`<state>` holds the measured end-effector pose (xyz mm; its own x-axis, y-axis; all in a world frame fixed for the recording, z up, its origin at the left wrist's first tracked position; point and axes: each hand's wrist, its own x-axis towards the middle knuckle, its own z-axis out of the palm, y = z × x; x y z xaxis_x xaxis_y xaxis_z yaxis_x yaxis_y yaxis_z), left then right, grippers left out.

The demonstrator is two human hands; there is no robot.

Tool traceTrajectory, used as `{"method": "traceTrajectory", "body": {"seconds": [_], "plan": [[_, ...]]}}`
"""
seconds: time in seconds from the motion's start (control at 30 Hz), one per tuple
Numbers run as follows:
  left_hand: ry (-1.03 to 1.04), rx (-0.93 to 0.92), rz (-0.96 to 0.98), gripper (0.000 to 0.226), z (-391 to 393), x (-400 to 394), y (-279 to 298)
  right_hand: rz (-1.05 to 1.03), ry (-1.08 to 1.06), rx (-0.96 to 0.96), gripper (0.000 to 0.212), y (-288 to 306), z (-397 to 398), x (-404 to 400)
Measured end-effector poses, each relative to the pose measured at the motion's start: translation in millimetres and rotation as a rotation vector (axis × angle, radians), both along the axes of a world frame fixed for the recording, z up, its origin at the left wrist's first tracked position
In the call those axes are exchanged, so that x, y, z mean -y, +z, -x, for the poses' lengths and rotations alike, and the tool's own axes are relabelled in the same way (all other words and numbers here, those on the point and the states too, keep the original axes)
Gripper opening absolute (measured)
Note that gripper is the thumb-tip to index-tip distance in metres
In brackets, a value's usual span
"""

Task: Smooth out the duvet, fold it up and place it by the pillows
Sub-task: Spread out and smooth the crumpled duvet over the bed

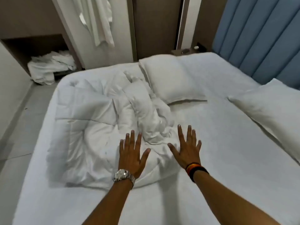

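Observation:
A white duvet (90, 120) lies crumpled in a heap on the left half of the bed (219, 151). My left hand (132, 154), with a metal watch on its wrist, is spread flat over the near edge of the heap. My right hand (187, 147), with dark bands on its wrist, has its fingers apart over the duvet's right edge. Neither hand holds anything. One white pillow (170, 78) lies just beyond the duvet, near the far end of the bed. A second pillow (267, 109) lies at the right, against the blue headboard (263, 38).
A pile of white linen (50, 67) sits in a low wall niche at the back left. White cloth (99, 18) hangs by the wall above it. A small bedside shelf (188, 50) stands behind the bed. Grey tiled floor (21, 124) runs along the bed's left side.

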<state>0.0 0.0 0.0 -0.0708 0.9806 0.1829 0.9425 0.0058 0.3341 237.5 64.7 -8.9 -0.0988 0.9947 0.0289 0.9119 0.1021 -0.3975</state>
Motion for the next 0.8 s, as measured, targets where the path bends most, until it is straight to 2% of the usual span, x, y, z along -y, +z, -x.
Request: {"method": "traceTrajectory", "body": {"seconds": [0.13, 0.33, 0.47, 0.57, 0.63, 0.8], "plan": [[-0.015, -0.046, 0.061, 0.075, -28.2, -21.1, -72.1, 0.153, -0.016, -0.011, 0.097, -86.6, -17.7, -25.0], [-0.001, -0.1, 0.022, 0.075, -34.1, -61.4, -141.8, 0.155, 0.073, -0.024, 0.115, -165.2, -18.4, -87.2], [0.033, -0.128, 0.014, 0.074, -22.4, -77.1, -170.5, 0.079, 0.137, 0.023, 0.114, -189.0, -8.9, -118.5], [0.047, -0.138, 0.009, 0.073, -18.7, -80.5, -181.3, -0.092, 0.21, 0.065, 0.104, -199.4, 2.2, -123.2], [0.049, -0.126, 0.022, 0.073, -21.5, -76.7, -180.3, -0.162, 0.249, 0.017, 0.096, -199.8, 4.6, -116.0], [0.018, -0.004, 0.074, 0.07, -31.4, -59.0, -153.7, -0.048, 0.199, -0.015, 0.078, -168.5, -13.5, -67.8]]}}
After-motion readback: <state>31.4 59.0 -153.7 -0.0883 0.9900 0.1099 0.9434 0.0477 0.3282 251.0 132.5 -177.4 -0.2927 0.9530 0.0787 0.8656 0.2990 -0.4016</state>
